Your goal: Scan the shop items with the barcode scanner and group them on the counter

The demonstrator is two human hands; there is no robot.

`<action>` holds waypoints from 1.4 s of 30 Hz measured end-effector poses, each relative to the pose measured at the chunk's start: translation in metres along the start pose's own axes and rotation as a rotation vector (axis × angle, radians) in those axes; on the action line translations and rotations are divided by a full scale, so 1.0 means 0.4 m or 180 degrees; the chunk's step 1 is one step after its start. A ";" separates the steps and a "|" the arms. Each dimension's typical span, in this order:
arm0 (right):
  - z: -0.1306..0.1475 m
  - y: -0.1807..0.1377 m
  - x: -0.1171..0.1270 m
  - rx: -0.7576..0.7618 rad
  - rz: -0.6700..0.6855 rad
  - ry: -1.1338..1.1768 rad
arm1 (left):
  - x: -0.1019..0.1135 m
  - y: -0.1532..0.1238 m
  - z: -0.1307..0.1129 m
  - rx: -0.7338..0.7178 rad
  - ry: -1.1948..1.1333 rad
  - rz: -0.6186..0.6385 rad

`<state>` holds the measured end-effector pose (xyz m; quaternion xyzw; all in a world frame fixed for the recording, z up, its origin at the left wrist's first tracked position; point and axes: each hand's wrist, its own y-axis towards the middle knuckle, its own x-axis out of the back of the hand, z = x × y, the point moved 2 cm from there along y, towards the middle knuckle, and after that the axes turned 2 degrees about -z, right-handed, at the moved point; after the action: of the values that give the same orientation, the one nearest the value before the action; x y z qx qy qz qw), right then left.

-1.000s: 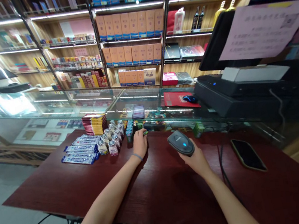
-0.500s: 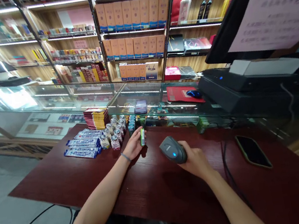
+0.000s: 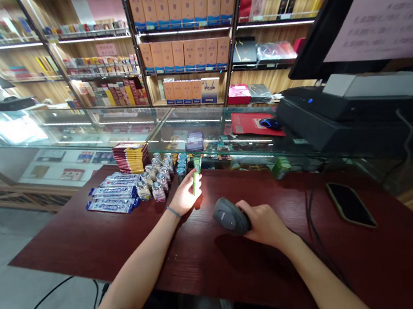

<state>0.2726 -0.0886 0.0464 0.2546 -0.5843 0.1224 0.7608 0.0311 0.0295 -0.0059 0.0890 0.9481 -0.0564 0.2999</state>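
The small green pack (image 3: 195, 182), grasped upright in the left hand (image 3: 185, 197) above the red table (image 3: 67, 244), should be kept steady with its code turned toward the scanner (image 3: 230, 216) gripped by the right hand (image 3: 263, 223).

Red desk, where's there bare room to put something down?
The red desk is bare along its near left, in front of the blue packets, and between the scanner in the right hand and the phone. The back edge by the left hand is crowded with small jars.
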 end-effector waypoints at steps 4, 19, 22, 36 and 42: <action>0.000 0.000 0.005 -0.0023 0.0051 0.0093 | 0.004 0.003 0.003 -0.0027 -0.0103 0.0008; -0.120 -0.019 0.042 -0.1346 -0.1191 0.1049 | -0.021 -0.004 0.011 -0.0370 0.0319 -0.0233; -0.155 -0.029 0.054 -0.1512 -0.1461 0.1315 | -0.035 -0.002 0.020 -0.0409 0.0531 -0.0347; -0.268 -0.081 0.114 -0.2278 -0.2469 0.1511 | -0.244 0.071 0.135 -0.0928 0.1567 0.0094; -0.304 -0.110 0.128 -0.2468 -0.2853 0.1751 | -0.370 0.103 0.252 -0.0817 0.1702 0.0409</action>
<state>0.4091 -0.0667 0.0617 0.1400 -0.2073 -0.3656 0.8965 0.2148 0.0335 -0.0046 0.1218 0.9853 0.1084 0.0514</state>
